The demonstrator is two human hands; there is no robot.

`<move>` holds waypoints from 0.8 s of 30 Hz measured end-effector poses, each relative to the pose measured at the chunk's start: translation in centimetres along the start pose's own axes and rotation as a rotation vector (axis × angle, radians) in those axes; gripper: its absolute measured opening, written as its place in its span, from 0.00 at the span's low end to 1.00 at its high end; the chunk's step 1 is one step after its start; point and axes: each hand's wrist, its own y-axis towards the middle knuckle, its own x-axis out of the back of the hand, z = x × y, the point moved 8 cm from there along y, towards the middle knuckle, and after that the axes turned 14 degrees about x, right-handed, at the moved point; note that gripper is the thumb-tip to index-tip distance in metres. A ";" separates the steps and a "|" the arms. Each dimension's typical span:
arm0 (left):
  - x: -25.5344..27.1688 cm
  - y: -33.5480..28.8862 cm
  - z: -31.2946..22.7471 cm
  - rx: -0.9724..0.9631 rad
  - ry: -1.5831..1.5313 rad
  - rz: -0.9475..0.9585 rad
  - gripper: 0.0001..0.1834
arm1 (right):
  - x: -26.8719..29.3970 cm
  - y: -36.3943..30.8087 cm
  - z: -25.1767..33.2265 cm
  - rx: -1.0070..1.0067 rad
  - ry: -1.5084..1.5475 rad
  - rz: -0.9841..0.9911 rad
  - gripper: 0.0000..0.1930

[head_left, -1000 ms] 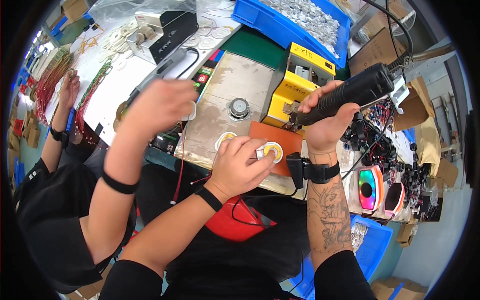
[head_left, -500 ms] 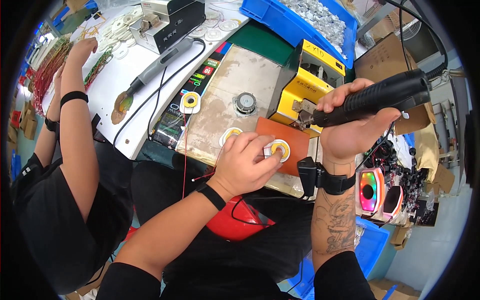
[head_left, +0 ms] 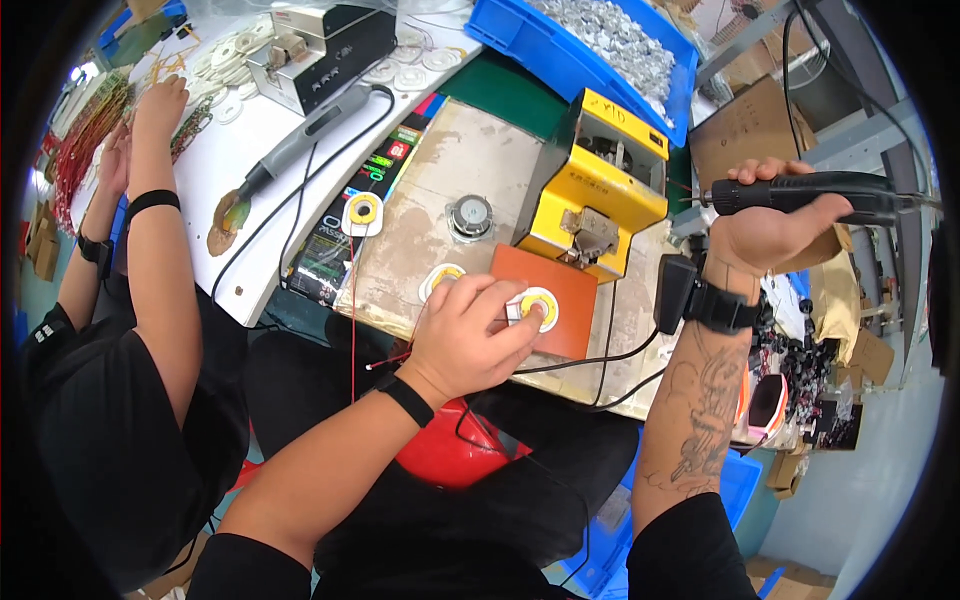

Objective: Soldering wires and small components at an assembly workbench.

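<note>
On the orange mat [head_left: 562, 335], my left hand [head_left: 470, 335] grips a white plastic part with a yellow ring [head_left: 544, 308], its fingertips pressed against the ring. My right hand [head_left: 760, 230] is wrapped round a black electric screwdriver [head_left: 790, 192], held in the air to the right of a yellow screw feeder [head_left: 572, 190]. The bit points left, with its tip near the feeder's right side. A small round speaker [head_left: 471, 217] lies beyond my left hand. Another ringed white part [head_left: 437, 278] is partly hidden by that hand, and a third ringed part [head_left: 362, 213] with a red wire lies farther left.
A blue bin [head_left: 600, 75] of small silvery pieces stands at the back. To the left, a co-worker's hands [head_left: 150, 120] are over a white table [head_left: 240, 285] with a grey-handled screwdriver [head_left: 310, 135] and another feeder [head_left: 325, 55]. Black cables cross the bench's front right.
My right hand has carried the screwdriver to the right, away from the yellow feeder's front. My left hand keeps its hold on the ringed part. The whole view has shifted slightly.
</note>
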 end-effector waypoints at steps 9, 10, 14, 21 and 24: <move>-0.1 0.0 0.1 -0.010 -0.006 -0.032 0.19 | -4.0 -11.0 -0.8 -0.125 0.099 0.280 0.39; -0.1 0.0 0.0 -0.017 -0.012 -0.037 0.19 | -3.8 -11.3 -0.9 -0.136 0.104 0.265 0.39; -0.1 0.0 0.0 -0.024 -0.008 -0.033 0.19 | -3.3 -11.3 -1.1 -0.130 0.136 0.223 0.39; -0.1 -0.1 0.1 -0.015 -0.003 -0.027 0.19 | -3.5 -11.5 -1.8 -0.121 0.121 0.214 0.38; 0.0 0.0 0.1 -0.017 -0.009 -0.037 0.19 | -3.2 -11.6 -1.9 -0.119 0.121 0.205 0.38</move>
